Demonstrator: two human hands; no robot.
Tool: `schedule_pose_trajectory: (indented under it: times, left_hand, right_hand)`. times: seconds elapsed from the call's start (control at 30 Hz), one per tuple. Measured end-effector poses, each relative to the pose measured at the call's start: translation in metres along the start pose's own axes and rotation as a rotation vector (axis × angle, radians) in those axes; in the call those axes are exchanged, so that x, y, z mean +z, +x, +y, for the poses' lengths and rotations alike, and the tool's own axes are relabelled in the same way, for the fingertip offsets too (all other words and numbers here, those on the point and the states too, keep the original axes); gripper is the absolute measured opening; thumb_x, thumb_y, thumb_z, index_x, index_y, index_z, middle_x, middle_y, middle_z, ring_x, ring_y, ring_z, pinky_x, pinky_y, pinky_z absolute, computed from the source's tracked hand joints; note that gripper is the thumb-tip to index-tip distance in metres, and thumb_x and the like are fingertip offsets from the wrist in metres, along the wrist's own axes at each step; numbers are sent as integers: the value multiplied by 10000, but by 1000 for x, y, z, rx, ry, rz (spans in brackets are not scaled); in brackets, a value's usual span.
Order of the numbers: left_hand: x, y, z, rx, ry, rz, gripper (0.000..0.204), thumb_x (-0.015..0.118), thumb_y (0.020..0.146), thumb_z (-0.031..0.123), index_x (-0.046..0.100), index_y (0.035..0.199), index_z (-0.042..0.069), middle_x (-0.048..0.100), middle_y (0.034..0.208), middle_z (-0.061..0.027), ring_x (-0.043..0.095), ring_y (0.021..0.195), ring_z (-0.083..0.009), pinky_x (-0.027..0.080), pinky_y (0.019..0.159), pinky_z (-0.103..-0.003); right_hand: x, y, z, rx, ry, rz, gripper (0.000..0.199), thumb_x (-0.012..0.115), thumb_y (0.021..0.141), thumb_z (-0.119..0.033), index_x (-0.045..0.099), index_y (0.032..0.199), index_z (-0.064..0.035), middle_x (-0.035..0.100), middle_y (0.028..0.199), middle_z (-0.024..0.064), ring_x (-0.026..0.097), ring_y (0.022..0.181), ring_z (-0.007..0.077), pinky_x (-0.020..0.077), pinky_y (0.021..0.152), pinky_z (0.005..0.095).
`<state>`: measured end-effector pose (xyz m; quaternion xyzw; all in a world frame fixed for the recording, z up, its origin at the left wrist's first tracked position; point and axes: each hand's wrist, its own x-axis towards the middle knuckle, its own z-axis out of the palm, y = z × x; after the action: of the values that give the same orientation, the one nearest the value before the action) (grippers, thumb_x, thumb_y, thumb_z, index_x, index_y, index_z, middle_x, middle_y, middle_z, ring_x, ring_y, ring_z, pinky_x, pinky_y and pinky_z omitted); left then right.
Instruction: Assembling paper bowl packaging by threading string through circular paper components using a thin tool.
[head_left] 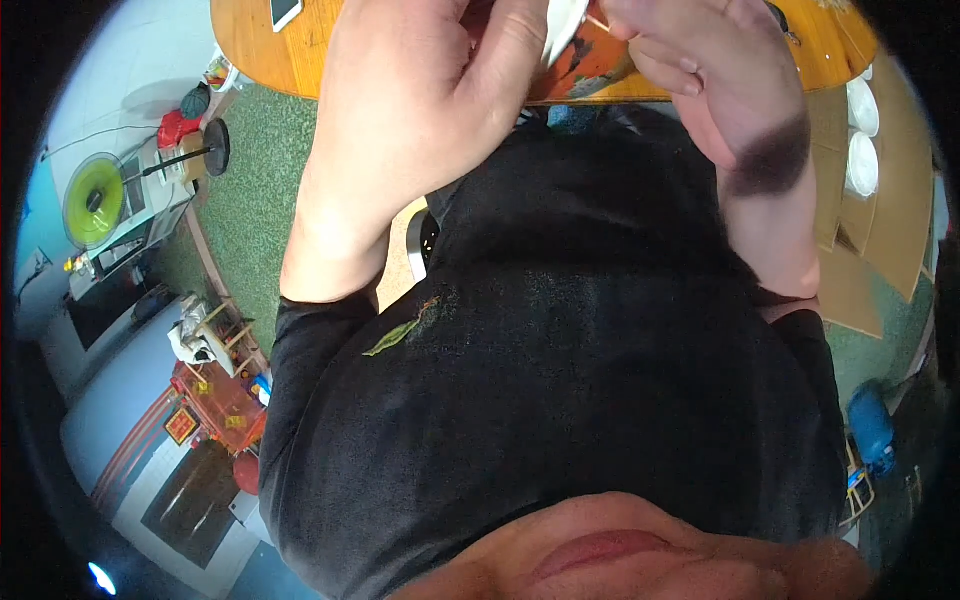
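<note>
My left hand (430, 80) is raised over the near edge of the wooden table (270, 55), its fingers closed on a smooth white object (566, 22) with a curved edge. Only part of that object shows; the top of the picture cuts it off, so its kind is unclear. Close by on the right, my right hand (715, 70) has its fingers bent and pinched together. A thin pale stick (596, 20) juts from its fingertips toward the white object. Below them a dark, reddish patterned patch (595, 65) lies on the tabletop.
A phone (285, 12) lies at the table's far left. White rounded pieces (862, 165) rest on cardboard (840, 280) at right. A green-bladed fan (95, 200) stands left, beside the green floor (255, 170). A blue bottle-like container (872, 425) sits lower right.
</note>
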<state>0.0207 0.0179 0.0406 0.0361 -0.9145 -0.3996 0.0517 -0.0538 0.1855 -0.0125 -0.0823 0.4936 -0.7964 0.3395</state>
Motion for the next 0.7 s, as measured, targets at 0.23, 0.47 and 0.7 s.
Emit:
schedule_pose_trajectory:
  times: [0.23, 0.47, 0.7]
  left_hand:
    - [2, -4, -6, 76, -66, 74, 39, 621, 981, 16, 596, 959, -3, 524, 737, -9, 469, 642, -76, 386, 580, -228]
    - [3, -6, -21, 264, 23, 129, 39, 662, 952, 8, 635, 940, -16, 583, 766, -22, 509, 635, -61, 381, 571, -205]
    - [7, -10, -13, 106, -98, 187, 61, 692, 943, -13, 653, 986, -30, 618, 807, -3, 523, 669, -26, 386, 588, -178]
  right_hand:
    - [-3, 14, 36, -688, -78, -203, 220, 737, 900, 22, 655, 1104, 17, 706, 959, 37, 667, 871, 79, 552, 781, 209]
    - [20, -17, 4, -523, -620, 44, 149, 719, 911, 69, 677, 1049, 33, 724, 912, 57, 701, 857, 93, 569, 781, 227]
    - [14, -9, 21, -665, -532, 47, 140, 712, 923, 60, 668, 1053, 32, 728, 936, 62, 698, 865, 92, 567, 780, 226]
